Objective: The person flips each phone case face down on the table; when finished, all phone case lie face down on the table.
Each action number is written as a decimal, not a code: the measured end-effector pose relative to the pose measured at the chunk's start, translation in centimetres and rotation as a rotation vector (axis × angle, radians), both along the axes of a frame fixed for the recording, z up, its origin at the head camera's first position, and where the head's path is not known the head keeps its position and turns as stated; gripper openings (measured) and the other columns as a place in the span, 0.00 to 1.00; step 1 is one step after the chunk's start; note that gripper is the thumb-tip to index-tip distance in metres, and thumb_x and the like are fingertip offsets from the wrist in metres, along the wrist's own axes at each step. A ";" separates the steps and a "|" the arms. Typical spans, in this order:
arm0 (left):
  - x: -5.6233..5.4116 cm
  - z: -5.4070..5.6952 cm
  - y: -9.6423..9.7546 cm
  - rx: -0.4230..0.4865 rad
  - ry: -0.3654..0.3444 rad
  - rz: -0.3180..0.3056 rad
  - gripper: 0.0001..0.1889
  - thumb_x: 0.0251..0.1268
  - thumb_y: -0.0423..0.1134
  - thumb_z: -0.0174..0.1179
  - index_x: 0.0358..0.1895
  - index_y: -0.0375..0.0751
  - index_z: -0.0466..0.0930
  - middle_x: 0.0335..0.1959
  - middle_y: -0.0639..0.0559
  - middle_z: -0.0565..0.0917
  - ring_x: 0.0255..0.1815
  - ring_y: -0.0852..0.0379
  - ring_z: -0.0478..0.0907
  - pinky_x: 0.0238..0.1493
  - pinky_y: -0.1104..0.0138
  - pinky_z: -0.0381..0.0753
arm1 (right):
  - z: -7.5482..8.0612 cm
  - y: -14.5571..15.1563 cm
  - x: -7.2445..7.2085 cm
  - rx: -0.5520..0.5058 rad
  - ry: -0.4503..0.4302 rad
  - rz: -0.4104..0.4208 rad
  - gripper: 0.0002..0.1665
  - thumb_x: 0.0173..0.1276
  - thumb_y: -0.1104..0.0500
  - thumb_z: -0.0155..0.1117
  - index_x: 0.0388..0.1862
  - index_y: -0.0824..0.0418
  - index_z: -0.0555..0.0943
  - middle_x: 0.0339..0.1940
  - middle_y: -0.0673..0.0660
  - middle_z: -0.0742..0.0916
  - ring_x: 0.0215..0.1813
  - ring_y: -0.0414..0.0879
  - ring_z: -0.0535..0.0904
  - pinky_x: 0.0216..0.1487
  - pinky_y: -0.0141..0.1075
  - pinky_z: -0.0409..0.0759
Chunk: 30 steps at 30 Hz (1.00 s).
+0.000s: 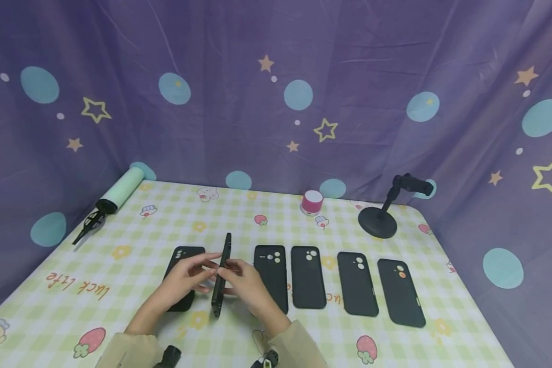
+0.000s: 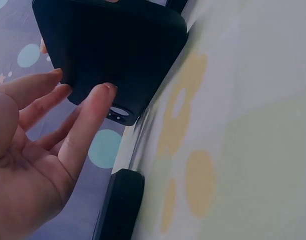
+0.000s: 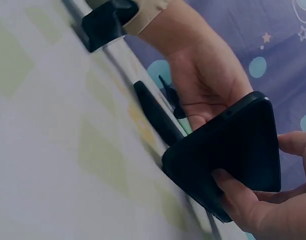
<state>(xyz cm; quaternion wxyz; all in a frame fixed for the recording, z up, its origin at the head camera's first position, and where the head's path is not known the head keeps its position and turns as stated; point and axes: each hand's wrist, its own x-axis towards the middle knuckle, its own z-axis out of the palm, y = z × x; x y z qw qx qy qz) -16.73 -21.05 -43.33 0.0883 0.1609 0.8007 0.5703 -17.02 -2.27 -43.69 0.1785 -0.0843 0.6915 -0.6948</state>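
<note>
A black phone case (image 1: 222, 276) stands on edge above the table, tilted slightly, between the two hands. The right hand (image 1: 246, 283) grips it; in the right wrist view its thumb (image 3: 237, 192) presses on one face while other fingers reach the edge. From the other side, the left hand (image 1: 188, 276) touches the case with loosely extended fingers. Its spread fingers show close to the back of the case (image 2: 113, 50) in the left wrist view, near the camera cutout. Another black phone case (image 1: 181, 301) lies beneath the left hand, partly covered.
Several black phone cases, among them one beside the right forearm (image 1: 271, 271) and one at the far right (image 1: 401, 294), lie in a row. Behind them stand a pink-and-white round item (image 1: 312, 203) and a black stand (image 1: 378, 222). A mint-green tube (image 1: 121, 189) lies at back left.
</note>
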 end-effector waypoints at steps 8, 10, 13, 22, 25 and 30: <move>0.0 0.1 -0.1 -0.081 -0.024 -0.025 0.25 0.70 0.39 0.57 0.66 0.31 0.68 0.53 0.27 0.79 0.42 0.48 0.85 0.32 0.65 0.87 | -0.2 0.4 -0.4 -0.119 -0.084 0.020 0.28 0.70 0.60 0.54 0.65 0.74 0.69 0.61 0.69 0.78 0.55 0.54 0.82 0.51 0.43 0.86; 0.0 0.1 0.0 -0.098 -0.038 -0.020 0.25 0.70 0.38 0.57 0.66 0.31 0.69 0.52 0.28 0.80 0.43 0.46 0.85 0.32 0.65 0.87 | -0.1 0.5 -0.4 -0.133 -0.093 0.019 0.28 0.69 0.62 0.53 0.65 0.74 0.68 0.61 0.70 0.78 0.55 0.57 0.82 0.51 0.45 0.85; 0.0 0.1 0.1 -0.140 -0.050 0.006 0.24 0.69 0.38 0.59 0.65 0.32 0.71 0.50 0.31 0.82 0.45 0.45 0.85 0.32 0.66 0.87 | 0.1 0.7 -0.5 -0.161 -0.108 0.023 0.28 0.68 0.64 0.52 0.65 0.74 0.68 0.60 0.70 0.79 0.58 0.61 0.81 0.52 0.47 0.84; 0.0 0.0 0.4 -0.233 -0.056 0.133 0.22 0.65 0.34 0.61 0.60 0.29 0.74 0.48 0.36 0.83 0.40 0.52 0.84 0.30 0.68 0.86 | -0.3 1.2 -1.0 -0.161 -0.083 0.031 0.30 0.66 0.68 0.51 0.67 0.76 0.65 0.62 0.71 0.78 0.61 0.61 0.78 0.49 0.44 0.86; 0.1 0.1 0.5 -0.251 -0.050 0.156 0.21 0.65 0.33 0.61 0.60 0.29 0.74 0.48 0.37 0.83 0.39 0.53 0.84 0.28 0.69 0.86 | -0.2 1.4 -1.1 -0.131 -0.068 0.027 0.30 0.66 0.69 0.52 0.67 0.76 0.66 0.61 0.71 0.79 0.59 0.58 0.80 0.47 0.43 0.86; 0.4 0.3 0.6 -0.278 -0.038 0.177 0.21 0.64 0.33 0.62 0.59 0.28 0.74 0.46 0.38 0.83 0.39 0.52 0.84 0.26 0.69 0.85 | -0.3 1.6 -1.2 -0.032 -0.026 0.008 0.28 0.65 0.70 0.53 0.65 0.76 0.68 0.57 0.70 0.82 0.54 0.56 0.83 0.45 0.43 0.87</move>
